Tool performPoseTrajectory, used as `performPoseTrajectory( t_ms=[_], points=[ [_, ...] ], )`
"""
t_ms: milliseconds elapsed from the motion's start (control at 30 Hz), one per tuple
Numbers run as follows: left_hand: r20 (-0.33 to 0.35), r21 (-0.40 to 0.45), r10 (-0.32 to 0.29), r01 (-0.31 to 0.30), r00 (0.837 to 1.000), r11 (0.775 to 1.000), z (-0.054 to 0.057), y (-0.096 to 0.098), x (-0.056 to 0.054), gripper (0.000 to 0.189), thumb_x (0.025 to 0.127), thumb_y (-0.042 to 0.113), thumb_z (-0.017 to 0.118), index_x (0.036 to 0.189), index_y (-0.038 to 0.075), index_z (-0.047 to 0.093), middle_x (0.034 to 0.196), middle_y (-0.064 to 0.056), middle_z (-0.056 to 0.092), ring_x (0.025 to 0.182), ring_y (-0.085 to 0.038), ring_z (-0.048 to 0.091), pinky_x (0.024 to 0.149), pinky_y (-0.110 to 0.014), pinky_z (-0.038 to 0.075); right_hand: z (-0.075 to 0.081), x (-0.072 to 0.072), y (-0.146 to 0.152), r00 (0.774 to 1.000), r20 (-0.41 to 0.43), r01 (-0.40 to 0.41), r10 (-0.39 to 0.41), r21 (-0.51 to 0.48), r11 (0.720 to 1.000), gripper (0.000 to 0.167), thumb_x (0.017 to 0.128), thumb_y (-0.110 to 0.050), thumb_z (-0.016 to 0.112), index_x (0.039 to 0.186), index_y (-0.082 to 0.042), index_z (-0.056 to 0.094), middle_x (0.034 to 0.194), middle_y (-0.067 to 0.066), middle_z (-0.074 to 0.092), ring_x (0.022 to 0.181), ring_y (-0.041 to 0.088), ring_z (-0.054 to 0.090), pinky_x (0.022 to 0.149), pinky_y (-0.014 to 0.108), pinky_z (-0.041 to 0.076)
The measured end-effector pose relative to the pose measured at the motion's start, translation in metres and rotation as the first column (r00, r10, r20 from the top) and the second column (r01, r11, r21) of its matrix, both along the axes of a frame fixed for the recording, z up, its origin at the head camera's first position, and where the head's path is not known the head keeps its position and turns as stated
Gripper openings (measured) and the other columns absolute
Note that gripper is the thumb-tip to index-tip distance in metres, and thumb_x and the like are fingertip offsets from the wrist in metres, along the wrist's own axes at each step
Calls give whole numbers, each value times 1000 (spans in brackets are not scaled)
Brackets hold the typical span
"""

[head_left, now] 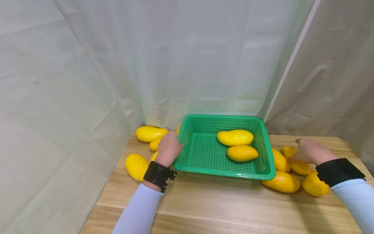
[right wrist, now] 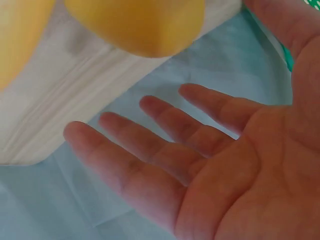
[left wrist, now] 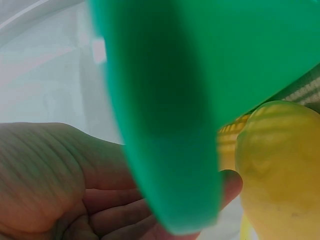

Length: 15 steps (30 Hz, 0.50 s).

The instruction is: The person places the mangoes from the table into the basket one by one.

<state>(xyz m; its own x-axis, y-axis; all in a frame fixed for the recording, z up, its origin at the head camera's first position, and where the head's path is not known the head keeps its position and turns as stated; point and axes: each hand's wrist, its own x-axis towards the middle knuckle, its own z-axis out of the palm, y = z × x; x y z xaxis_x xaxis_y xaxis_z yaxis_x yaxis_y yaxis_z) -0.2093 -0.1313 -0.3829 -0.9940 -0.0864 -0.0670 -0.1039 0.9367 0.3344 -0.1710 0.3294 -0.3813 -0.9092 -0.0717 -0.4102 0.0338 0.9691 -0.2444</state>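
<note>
A green plastic basket [head_left: 216,175] stands on the table with two yellow mangoes, an upper mango [head_left: 235,137] and a lower mango [head_left: 242,153], inside. My left hand [head_left: 168,149] is at its left rim, above several mangoes. In the left wrist view the blurred basket rim [left wrist: 165,150] covers part of that hand, and a fingertip shows beside a mango [left wrist: 280,165]. My right hand [head_left: 311,151] reaches over several mangoes right of the basket, close above one mango [head_left: 301,167]. In the right wrist view its fingers [right wrist: 145,155] are spread and hold nothing.
Left of the basket lie a far mango [head_left: 150,133] and a near mango [head_left: 136,166]. Another mango [head_left: 282,182] lies by the basket's front right corner, and one [head_left: 315,184] farther right. Pale curtains [head_left: 198,65] hang behind the wooden table [head_left: 210,208] and at both sides.
</note>
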Motion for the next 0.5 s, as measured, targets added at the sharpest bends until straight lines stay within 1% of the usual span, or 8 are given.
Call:
performPoseTrajectory(
  t_ms=[33,100,300,433,500],
  points=[
    [1,-1,-1,1,1000,1000,0,0,0,27,81,26,71,85,3,60,75,-10,59,62,-21,57,43,-28,41,-1,1,0,1000,22,7,-7,-6,1000,106,70,-50,74,133,20,26,126,45,39,101,52,48,84,65,41],
    [3,-3,-2,2,1000,1000,0,0,0,27,82,27,71,85,2,60,75,-10,59,61,-21,57,43,-28,41,-2,1,1,999,36,11,-10,-14,1000,106,70,-49,75,134,20,25,126,45,37,101,52,48,83,65,41],
    [13,3,5,-5,1000,1000,1,2,1,26,82,26,70,85,3,59,74,-10,59,61,-21,58,44,-28,42,-8,2,3,998,58,32,-31,-19,999,108,67,-48,77,133,21,25,126,45,36,99,50,49,83,64,41],
    [15,8,7,-7,1000,1000,1,2,1,26,82,26,71,85,3,59,74,-10,59,61,-21,58,44,-28,42,-13,3,4,997,67,47,-44,-30,998,108,66,-47,78,132,21,27,124,44,39,96,46,50,84,63,42],
    [14,12,6,-6,1000,1000,1,1,1,26,82,26,71,85,3,59,75,-10,59,62,-21,58,44,-28,42,-15,3,5,997,62,46,-44,-31,998,105,65,-45,79,130,20,30,120,42,44,92,43,51,82,60,43]
  ],
)
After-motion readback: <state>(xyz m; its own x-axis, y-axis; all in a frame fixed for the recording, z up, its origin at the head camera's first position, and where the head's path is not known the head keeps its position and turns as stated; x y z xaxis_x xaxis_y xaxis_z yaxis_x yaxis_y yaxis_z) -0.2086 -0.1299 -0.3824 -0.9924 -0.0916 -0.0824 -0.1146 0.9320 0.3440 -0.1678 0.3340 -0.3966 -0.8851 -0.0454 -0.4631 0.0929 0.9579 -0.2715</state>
